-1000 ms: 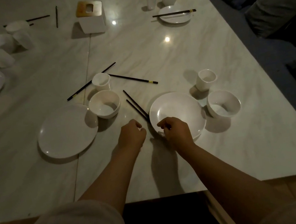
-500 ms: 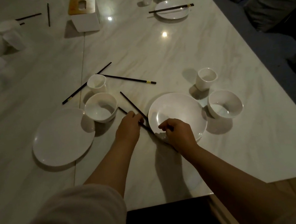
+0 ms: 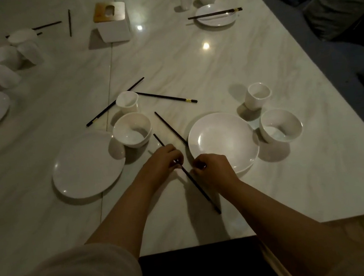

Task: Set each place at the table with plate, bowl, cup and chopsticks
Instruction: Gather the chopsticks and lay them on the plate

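Your left hand has its fingers curled round one dark chopstick, which runs from beyond your knuckles back toward the desk edge. Your right hand is also curled, fingertips pinching at the rim of the plate, where the second chopstick runs in under it; whether it truly has hold of that stick you cannot tell in this dim light.

By my reading you are partway through. The far place looks finished: a plate with chopsticks laid across it, with a cup and bowl just behind. The place under your right hand has plate, right bowl and right cup, and lacks only this pair. The place on your left has a plate, bowl and cup, but its two chopsticks lie scattered around the cup, unpaired. At far left, more cups, plates and loose sticks wait unsorted.

A tissue box stands mid-desk, well apart. Nearest obstacles are the left bowl and the plate rim either side of your hands.
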`<state>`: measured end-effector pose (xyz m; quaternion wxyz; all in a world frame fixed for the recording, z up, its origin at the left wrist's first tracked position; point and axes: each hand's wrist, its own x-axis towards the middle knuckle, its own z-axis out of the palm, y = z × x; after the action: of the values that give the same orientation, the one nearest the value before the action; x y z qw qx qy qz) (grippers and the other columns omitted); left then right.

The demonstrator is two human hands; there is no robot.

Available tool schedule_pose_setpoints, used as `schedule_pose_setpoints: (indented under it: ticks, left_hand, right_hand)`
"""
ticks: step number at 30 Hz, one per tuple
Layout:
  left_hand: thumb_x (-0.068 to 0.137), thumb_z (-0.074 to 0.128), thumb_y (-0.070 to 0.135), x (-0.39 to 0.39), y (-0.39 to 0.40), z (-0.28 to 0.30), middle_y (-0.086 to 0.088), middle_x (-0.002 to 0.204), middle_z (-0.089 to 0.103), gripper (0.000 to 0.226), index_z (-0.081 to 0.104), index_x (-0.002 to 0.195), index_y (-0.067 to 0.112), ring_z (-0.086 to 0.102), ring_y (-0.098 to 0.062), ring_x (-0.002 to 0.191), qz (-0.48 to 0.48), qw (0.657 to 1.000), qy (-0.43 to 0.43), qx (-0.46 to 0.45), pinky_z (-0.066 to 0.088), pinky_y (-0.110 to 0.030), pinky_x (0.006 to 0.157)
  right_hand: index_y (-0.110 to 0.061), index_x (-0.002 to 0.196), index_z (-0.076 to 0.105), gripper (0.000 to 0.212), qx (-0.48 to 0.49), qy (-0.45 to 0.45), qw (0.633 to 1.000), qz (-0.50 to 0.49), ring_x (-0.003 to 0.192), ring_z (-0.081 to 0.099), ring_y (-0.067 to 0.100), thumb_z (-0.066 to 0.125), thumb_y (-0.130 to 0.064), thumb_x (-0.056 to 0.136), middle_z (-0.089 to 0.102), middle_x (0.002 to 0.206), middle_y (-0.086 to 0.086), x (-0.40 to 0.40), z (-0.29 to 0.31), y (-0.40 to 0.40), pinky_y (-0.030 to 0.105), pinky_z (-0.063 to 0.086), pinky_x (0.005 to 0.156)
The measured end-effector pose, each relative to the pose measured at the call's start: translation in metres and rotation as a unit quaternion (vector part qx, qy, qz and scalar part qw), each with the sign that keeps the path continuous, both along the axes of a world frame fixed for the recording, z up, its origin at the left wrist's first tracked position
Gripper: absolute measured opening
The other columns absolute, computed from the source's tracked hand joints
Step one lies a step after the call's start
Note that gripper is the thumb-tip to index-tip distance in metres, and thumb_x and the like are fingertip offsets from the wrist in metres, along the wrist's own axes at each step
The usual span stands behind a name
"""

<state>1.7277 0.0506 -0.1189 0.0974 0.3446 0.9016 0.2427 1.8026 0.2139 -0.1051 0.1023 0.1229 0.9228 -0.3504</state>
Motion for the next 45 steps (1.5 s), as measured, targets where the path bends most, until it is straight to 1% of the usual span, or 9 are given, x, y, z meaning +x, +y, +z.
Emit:
schedule_pose_setpoints:
  ticks: [7,10,13,21,28,34,38,42,45]
  left_hand:
    - [0.080,0.069,0.001,-0.007,0.017,0.022,0.001,0.105,0.056,0.016,0.064,0.088,0.014,0.056,-0.010,0.087,-0.025,0.994,0.026,0.108,0.050,-0.019,0.077]
    - [0.086,0.061,0.004,-0.006,0.031,0.020,0.008,0.127,0.041,0.020,0.060,0.099,0.019,0.057,-0.006,0.091,0.064,0.985,0.004,0.163,0.049,-0.016,0.078]
    - [0.089,0.056,0.005,0.000,0.048,0.013,0.006,0.120,0.042,0.020,0.059,0.103,0.019,0.056,-0.007,0.093,0.147,0.969,-0.016,0.198,0.049,-0.015,0.080]
    - [0.092,0.053,0.009,0.007,0.069,-0.011,-0.004,0.117,0.057,0.025,0.061,0.115,0.016,0.060,-0.016,0.105,0.249,0.950,-0.104,0.159,0.049,-0.027,0.093]
    - [0.093,0.052,0.013,-0.027,0.066,-0.004,-0.009,0.110,0.062,0.020,0.060,0.111,0.012,0.061,-0.023,0.099,0.381,0.913,-0.111,0.099,0.044,-0.026,0.080]
    - [0.087,0.065,0.040,-0.068,0.077,0.001,-0.016,0.112,0.065,0.044,0.057,0.110,0.003,0.063,-0.030,0.102,0.397,0.903,-0.159,-0.041,0.048,-0.032,0.078]
    - [0.089,0.064,0.029,-0.073,0.082,0.005,-0.021,0.119,0.063,0.040,0.059,0.112,-0.004,0.061,-0.033,0.110,0.398,0.895,-0.183,-0.085,0.043,-0.030,0.076]
    - [0.086,0.060,0.015,-0.075,0.077,0.006,-0.021,0.101,0.068,0.017,0.063,0.090,-0.002,0.061,-0.029,0.080,0.427,0.878,-0.210,-0.054,0.042,-0.029,0.065]
    - [0.085,0.060,0.016,-0.070,0.072,0.009,-0.016,0.083,0.069,0.020,0.065,0.080,-0.002,0.058,-0.022,0.064,0.421,0.886,-0.189,-0.038,0.036,-0.024,0.050]
  right_hand:
    - [-0.013,0.109,0.068,0.025,-0.019,-0.003,0.999,-0.035,0.084,0.060,0.010,0.064,-0.026,0.089,0.070,0.104,0.004,0.003,0.011,0.003,0.017,0.041,0.079]
    - [-0.015,0.106,0.068,0.020,-0.038,0.015,0.992,-0.121,0.081,0.060,0.011,0.064,-0.023,0.089,0.069,0.101,0.003,-0.001,0.016,0.021,0.020,0.046,0.079]
    - [-0.010,0.103,0.069,0.018,-0.024,0.014,0.984,-0.179,0.082,0.062,0.016,0.064,-0.020,0.089,0.070,0.097,0.006,-0.009,0.016,0.045,0.026,0.050,0.081]
    - [-0.004,0.096,0.070,0.013,-0.009,-0.018,0.979,-0.203,0.085,0.067,0.022,0.063,-0.012,0.087,0.072,0.092,0.011,-0.028,0.003,0.070,0.025,0.052,0.076]
    - [-0.011,0.115,0.058,0.033,-0.015,0.036,0.975,-0.218,0.090,0.059,0.015,0.067,-0.026,0.086,0.059,0.106,0.003,-0.030,-0.004,0.062,0.021,0.044,0.077]
    - [-0.013,0.104,0.065,0.016,-0.018,0.096,0.982,-0.165,0.082,0.054,0.007,0.058,-0.017,0.090,0.057,0.099,0.000,-0.039,-0.007,0.062,0.015,0.046,0.078]
    - [-0.013,0.101,0.067,0.014,-0.027,0.115,0.983,-0.142,0.083,0.052,0.006,0.057,-0.015,0.091,0.058,0.095,-0.001,-0.046,-0.009,0.069,0.007,0.038,0.071]
    - [-0.013,0.099,0.067,0.013,-0.055,0.129,0.980,-0.143,0.081,0.053,0.004,0.056,-0.013,0.091,0.061,0.094,0.000,-0.055,-0.006,0.072,0.009,0.040,0.072]
    - [-0.014,0.101,0.067,0.015,-0.079,0.123,0.982,-0.121,0.085,0.055,0.004,0.055,-0.012,0.092,0.063,0.098,-0.003,-0.063,-0.002,0.068,0.009,0.042,0.077]
